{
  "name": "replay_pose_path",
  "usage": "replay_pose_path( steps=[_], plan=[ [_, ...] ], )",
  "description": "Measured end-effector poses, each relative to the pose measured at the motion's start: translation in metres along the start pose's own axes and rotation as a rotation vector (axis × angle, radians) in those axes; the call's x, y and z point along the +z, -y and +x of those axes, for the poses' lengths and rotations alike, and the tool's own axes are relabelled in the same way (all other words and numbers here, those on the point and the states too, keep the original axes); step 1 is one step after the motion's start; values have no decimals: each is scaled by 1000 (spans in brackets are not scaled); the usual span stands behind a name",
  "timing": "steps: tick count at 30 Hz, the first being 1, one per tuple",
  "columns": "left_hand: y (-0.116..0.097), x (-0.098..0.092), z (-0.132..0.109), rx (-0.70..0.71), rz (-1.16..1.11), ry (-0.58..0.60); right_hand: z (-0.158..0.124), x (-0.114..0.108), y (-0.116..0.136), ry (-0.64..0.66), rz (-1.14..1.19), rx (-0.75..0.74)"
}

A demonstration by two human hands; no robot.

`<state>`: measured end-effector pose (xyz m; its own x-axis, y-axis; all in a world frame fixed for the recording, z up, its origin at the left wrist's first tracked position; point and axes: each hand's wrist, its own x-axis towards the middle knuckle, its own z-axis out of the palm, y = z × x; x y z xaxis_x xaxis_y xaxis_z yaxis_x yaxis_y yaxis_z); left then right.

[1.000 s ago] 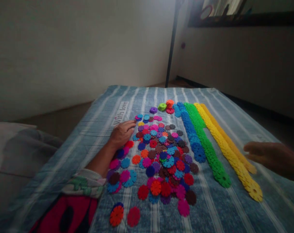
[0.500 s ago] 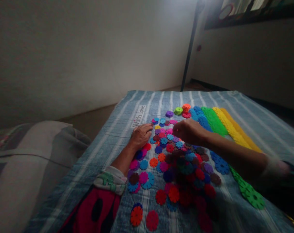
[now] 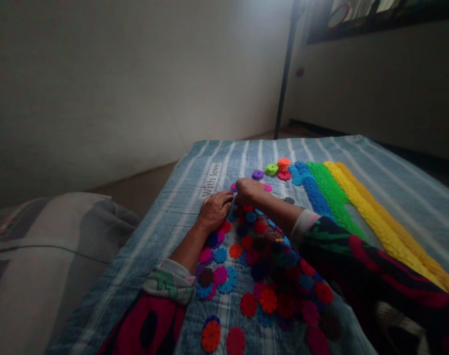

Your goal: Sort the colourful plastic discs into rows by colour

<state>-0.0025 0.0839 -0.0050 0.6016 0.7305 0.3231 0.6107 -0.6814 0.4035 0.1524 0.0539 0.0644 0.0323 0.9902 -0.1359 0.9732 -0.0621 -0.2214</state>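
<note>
My left hand [image 3: 216,209] lies on the striped cloth at the left edge of a spread of loose notched plastic discs, its fingers stretched out towards the right and the fingertips partly hidden. Close beside those fingertips, my right hand [image 3: 249,191] is closed, knuckles up; whatever it pinches is out of sight. Beneath and in front of both hands lie the mixed discs, among them a red disc [image 3: 248,304], an orange disc [image 3: 268,300] and a light blue disc [image 3: 228,280]. My right forearm covers part of the spread.
Overlapping rows of blue discs [image 3: 317,198], green discs [image 3: 330,197] and yellow discs [image 3: 376,224] run along the right. Small piles stand at the far end: a purple pile [image 3: 257,175] and a lime one [image 3: 271,169]. A bundled blanket [image 3: 65,256] lies left; a pole [image 3: 284,74] rises behind.
My right hand has moved left across the discs, from their right side to beside my left fingertips. My left hand has stayed nearly in place.
</note>
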Motion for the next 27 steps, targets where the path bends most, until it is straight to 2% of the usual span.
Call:
replay_pose_path(
  steps=[8, 14, 21, 27],
  plan=[
    [5, 2, 2, 16, -3, -12, 1, 1, -9, -68, 62, -51],
    [8, 2, 3, 21, -15, -2, -27, -17, -32, -136, 106, -151],
    [12, -1, 7, 40, 31, 1, -93, -46, -106, -231, 264, -154],
    [15, 0, 11, 19, 78, 3, -161, -53, -174, -210, 526, -54]
  ],
)
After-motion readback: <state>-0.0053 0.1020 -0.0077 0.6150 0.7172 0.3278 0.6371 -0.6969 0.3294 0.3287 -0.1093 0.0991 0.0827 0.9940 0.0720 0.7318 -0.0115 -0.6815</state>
